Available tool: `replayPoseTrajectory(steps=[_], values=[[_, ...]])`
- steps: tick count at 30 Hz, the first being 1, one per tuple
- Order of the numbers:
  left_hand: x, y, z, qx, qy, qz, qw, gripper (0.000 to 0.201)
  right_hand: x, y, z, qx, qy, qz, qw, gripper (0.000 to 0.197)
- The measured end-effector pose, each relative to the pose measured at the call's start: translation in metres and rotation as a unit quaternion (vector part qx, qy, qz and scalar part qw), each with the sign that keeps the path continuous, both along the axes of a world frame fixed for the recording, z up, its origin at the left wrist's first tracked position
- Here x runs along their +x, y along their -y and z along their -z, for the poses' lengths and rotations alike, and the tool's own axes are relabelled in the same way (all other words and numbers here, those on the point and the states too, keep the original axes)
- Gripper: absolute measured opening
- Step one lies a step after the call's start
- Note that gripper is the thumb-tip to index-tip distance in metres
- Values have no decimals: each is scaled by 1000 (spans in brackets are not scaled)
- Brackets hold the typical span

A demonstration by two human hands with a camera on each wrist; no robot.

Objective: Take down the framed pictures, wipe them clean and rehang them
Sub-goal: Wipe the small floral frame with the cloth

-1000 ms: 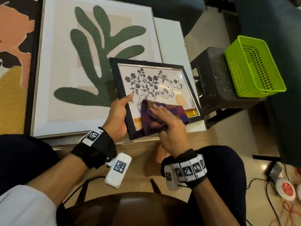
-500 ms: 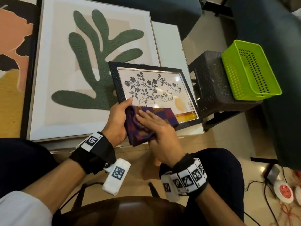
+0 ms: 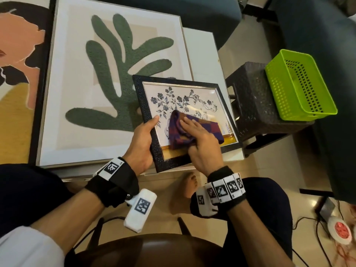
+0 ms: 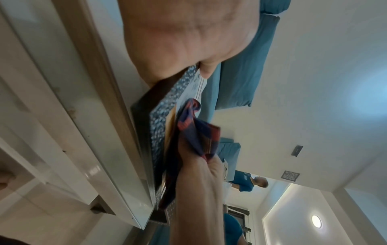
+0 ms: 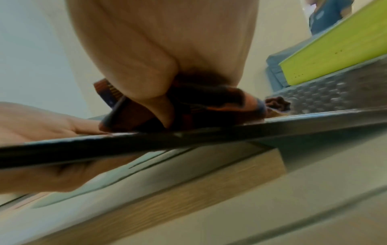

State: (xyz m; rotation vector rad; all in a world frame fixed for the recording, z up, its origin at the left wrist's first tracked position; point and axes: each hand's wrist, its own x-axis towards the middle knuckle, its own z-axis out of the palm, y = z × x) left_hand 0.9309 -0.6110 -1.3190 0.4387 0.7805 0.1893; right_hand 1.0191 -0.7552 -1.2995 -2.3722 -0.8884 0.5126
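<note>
The left hand (image 3: 141,139) is gripping the small black-framed flower picture (image 3: 192,101) by its left edge, thumb lying across the front of the frame and the other fingers hidden behind it, so the frame is sitting tilted above the near edge of the white table (image 3: 202,53). The right hand (image 3: 202,143) is pressing a purple and red checked cloth (image 3: 179,130) flat onto the glass over the lower middle of the picture, fingers stretched out fairly straight and close together on top of the fabric, while the thumb is tucking in under the bunched near edge; the left wrist view is catching the cloth (image 4: 194,131) crumpled against the glass, and the right wrist view is showing the thumb (image 5: 150,86) pushing down on the folds just above the frame's dark edge. Behind the small frame, a large white-framed picture of a green leaf shape (image 3: 115,74) is lying flat on the table, and further left a second large picture in orange, black and mustard (image 3: 17,64) is lying beside it. Off to the right, a lime green plastic basket (image 3: 300,87) is resting on a dark woven stool (image 3: 254,99), just beside the table's corner.
</note>
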Motion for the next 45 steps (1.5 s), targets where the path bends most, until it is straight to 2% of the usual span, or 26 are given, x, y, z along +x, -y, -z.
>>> replayPoseTrajectory(steps=[3, 4, 5, 8, 9, 13, 14, 18, 22, 23, 26, 27, 30, 32, 36, 41, 45], values=[[-1, -4, -1, -17, 3, 16, 1000, 42, -26, -3, -8, 10, -11, -126, 992, 85], [0, -6, -1, -15, 4, 15, 1000, 44, -29, -1, -6, 19, -15, -143, 989, 85], [1, -7, -3, -15, 11, 14, 1000, 45, -23, 0, -4, 25, -17, -130, 991, 83], [2, -7, -5, 0, 20, -1, 1000, 44, 4, -1, 1, 9, -11, -9, 1000, 78], [3, -7, -5, -1, 20, -3, 1000, 44, 4, -2, -1, 6, -6, -4, 1000, 77], [1, -10, -3, -10, 10, 26, 1000, 51, -24, -4, -9, 1, -23, -134, 991, 81], [0, -9, -3, -8, 10, 31, 999, 52, -21, -1, -8, 2, -21, -136, 990, 81], [3, -5, -2, 34, 12, 26, 999, 52, 0, 1, -4, -11, 1, -32, 999, 72], [5, -8, 0, 23, -9, 45, 999, 62, -23, -2, -10, -5, -19, -143, 990, 85], [5, -9, 0, 29, -13, 46, 998, 61, -18, -1, -8, -2, -20, -135, 991, 84], [7, -8, 4, 82, -21, 27, 996, 52, 11, -4, -4, 0, -14, -10, 1000, 78], [8, -9, 4, 91, -27, 25, 995, 51, 12, -6, -6, -2, -10, -3, 1000, 78], [9, -11, 8, 71, -35, 27, 996, 58, -13, -10, -13, -10, -26, -123, 992, 83], [7, -12, 9, 59, -33, 38, 997, 63, -18, -9, -11, 1, -30, -154, 988, 83], [8, -8, 12, 87, -22, 23, 996, 57, 16, -16, -7, -29, 2, -31, 999, 69], [7, -10, 7, 51, -28, 31, 998, 67, -13, -17, -14, -25, -22, -157, 987, 82], [6, -7, -1, 63, -7, 30, 998, 57, 22, -20, -6, -34, -3, -30, 999, 76]])
